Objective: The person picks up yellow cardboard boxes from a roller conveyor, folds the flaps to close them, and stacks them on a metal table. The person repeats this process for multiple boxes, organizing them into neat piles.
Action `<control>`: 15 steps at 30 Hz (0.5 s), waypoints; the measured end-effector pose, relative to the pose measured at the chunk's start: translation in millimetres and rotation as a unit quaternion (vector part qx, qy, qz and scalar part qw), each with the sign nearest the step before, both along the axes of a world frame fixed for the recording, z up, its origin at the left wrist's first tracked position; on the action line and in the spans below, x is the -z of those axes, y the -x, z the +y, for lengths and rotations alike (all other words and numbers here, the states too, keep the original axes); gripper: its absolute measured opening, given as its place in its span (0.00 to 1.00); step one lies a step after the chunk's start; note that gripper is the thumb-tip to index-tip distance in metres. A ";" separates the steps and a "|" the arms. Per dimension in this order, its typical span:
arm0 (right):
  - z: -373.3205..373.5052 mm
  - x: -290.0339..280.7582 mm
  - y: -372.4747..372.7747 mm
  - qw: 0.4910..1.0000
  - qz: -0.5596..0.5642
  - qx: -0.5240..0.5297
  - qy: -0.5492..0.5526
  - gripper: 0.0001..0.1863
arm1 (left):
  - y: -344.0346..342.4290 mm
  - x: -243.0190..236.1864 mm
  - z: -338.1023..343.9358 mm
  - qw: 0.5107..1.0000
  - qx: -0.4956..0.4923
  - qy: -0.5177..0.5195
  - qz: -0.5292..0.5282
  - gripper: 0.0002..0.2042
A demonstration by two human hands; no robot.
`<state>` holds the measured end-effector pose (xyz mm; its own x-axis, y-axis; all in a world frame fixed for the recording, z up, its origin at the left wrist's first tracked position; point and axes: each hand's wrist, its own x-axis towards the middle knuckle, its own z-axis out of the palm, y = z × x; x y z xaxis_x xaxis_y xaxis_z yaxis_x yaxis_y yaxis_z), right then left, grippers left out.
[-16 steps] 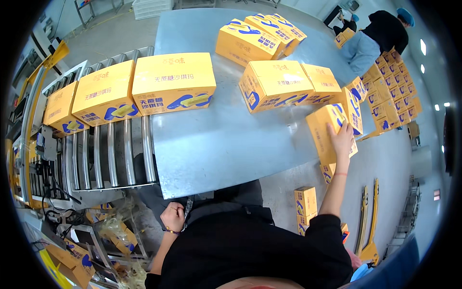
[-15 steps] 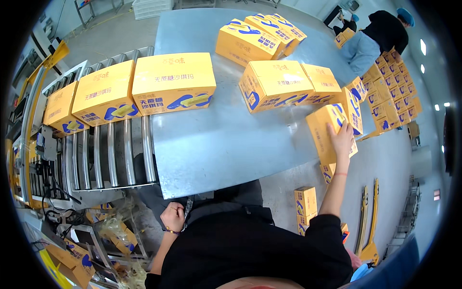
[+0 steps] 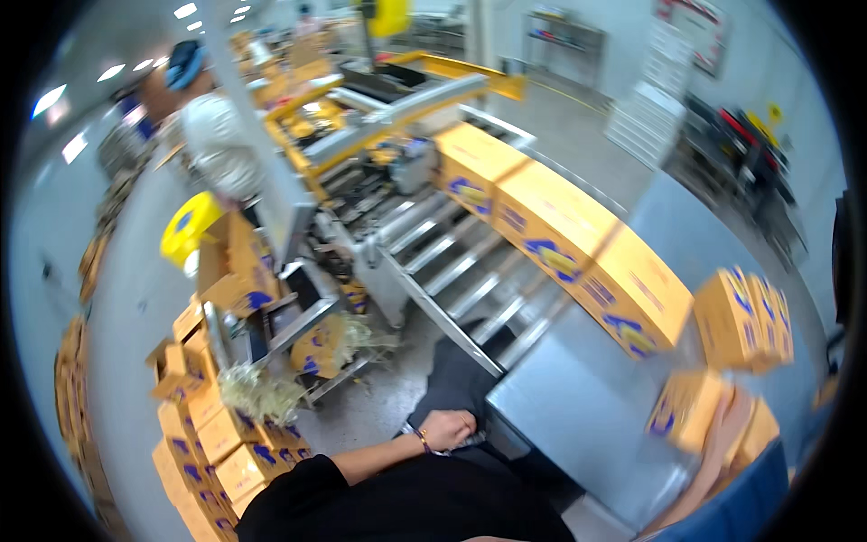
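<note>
Yellow cardboard cartons [image 3: 555, 219] run end to end from the roller conveyor [image 3: 440, 312] onto the metal table [image 3: 578, 406], right of centre; bare tabletop stretches from them to the table's lower-left edge. At lower centre the left hand [image 3: 449, 431] is clenched against dark trousers [image 3: 459, 378]; the right hand [image 3: 737, 411], blurred at lower right, overlaps other cartons [image 3: 684, 411], its grip impossible to tell.

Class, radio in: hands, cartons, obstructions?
Left hand curled by thigh. Right hand blurred beside cartons, grip unclear. Three-carton row spans rollers and table. Blue shape blocks lower-right view.
</note>
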<state>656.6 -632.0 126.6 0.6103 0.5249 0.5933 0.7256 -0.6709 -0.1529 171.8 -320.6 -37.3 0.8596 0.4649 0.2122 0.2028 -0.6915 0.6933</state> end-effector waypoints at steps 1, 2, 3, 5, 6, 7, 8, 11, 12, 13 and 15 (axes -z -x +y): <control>4.8 1.0 22.4 0.998 -0.026 -0.055 0.002 0.20 | 7.4 -4.2 -1.9 0.999 -0.025 0.044 -0.006 0.04; 0.5 -5.4 48.8 0.991 -0.067 -0.113 0.021 0.21 | 8.9 -7.6 -6.5 0.995 -0.028 0.095 -0.017 0.04; -1.2 -9.0 66.5 0.974 -0.117 -0.190 0.041 0.21 | 11.9 -12.3 -10.7 0.994 -0.030 0.103 -0.034 0.04; 15.0 -3.6 90.4 0.921 -0.213 -0.320 0.060 0.22 | 8.2 -37.5 -9.8 0.994 0.018 0.095 -0.054 0.04; 29.0 0.5 103.8 0.901 -0.248 -0.350 0.060 0.23 | 5.8 -54.2 -7.1 0.990 0.083 0.086 -0.069 0.03; 43.4 -1.2 120.8 0.897 -0.248 -0.361 0.057 0.23 | -3.5 -73.0 -5.3 0.983 0.124 0.074 -0.114 0.02; 61.5 -5.3 139.1 0.895 -0.303 -0.322 0.052 0.22 | -15.0 -84.7 -3.1 0.976 0.171 0.064 -0.118 0.01; 104.5 -34.4 215.2 0.973 -0.120 -0.188 0.063 0.19 | -55.7 -132.0 -8.9 0.962 0.162 0.185 -0.117 0.07; 113.5 -45.1 228.9 0.988 0.116 -0.071 0.080 0.15 | -68.4 -137.2 -13.4 0.954 0.142 0.248 -0.092 0.11; 123.6 -47.8 228.4 0.987 0.113 -0.075 0.082 0.15 | -76.9 -146.5 -16.0 0.943 0.139 0.290 -0.090 0.12; 136.8 -42.7 223.9 0.985 0.112 -0.125 0.030 0.14 | -92.6 -161.7 -16.1 0.926 0.153 0.335 -0.077 0.14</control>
